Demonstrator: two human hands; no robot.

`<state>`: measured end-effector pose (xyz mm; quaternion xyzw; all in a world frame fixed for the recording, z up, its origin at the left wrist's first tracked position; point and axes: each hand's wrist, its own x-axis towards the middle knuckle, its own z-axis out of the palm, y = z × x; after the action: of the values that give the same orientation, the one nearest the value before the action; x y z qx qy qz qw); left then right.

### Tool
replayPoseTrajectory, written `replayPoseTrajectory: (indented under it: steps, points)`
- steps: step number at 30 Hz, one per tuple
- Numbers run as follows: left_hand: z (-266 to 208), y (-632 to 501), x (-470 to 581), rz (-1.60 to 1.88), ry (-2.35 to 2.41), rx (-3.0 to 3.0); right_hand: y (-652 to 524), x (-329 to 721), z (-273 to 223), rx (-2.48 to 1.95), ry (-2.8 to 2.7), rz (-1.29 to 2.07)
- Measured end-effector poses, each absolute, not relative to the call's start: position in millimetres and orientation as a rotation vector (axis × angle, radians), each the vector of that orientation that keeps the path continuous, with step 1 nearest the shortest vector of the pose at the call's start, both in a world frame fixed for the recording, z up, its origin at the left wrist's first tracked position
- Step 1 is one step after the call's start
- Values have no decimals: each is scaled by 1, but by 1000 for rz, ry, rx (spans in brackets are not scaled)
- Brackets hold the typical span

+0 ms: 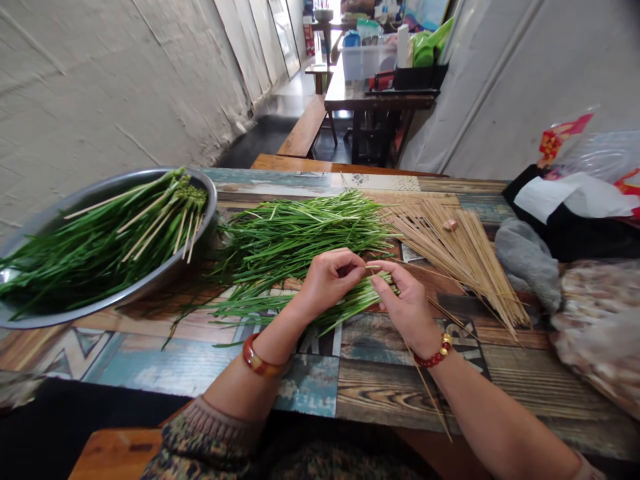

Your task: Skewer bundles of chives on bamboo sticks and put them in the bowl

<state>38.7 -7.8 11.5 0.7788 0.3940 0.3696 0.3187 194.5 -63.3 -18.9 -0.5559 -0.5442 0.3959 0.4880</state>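
My left hand (333, 277), a bangle on its wrist, is closed with thumb and finger pinched on the end of a thin green chive stalk (373, 267). Close by on the right, my right hand (407, 303) is closed too, its fingers meeting the same stalk. A thin bamboo skewer (427, 390) runs out below the right palm toward the table's front edge. Under both hands lies a small bunch of chives (350, 307), partly covered by them. Behind it spreads a larger pile of chives (305, 230). Loose bamboo skewers (450, 253) fan out to the right.
At the left, a metal basin (213, 200) holds chives threaded on skewers (187, 200). A grey cloth (527, 260), a black bag (575, 233) and a clear plastic bag of pale pieces (600, 327) sit at the right. Beyond stand a bench (305, 127) and another table (345, 93).
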Motion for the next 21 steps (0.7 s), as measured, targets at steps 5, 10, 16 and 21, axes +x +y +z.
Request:
replayPoseTrajectory:
  steps: [5, 10, 16, 21]
  points:
    - [12, -6, 36, 999, 1116, 2031, -64, 194, -20, -1327, -1306, 943]
    - [11, -2, 30, 996, 1188, 2280, -63, 193, -20, -1342, -1296, 973]
    - [11, -7, 34, 979, 1055, 2212, -62, 194, -21, -1302, -1327, 1012]
    - [12, -10, 39, 953, 1038, 2129, -62, 194, -23, -1293, -1301, 985]
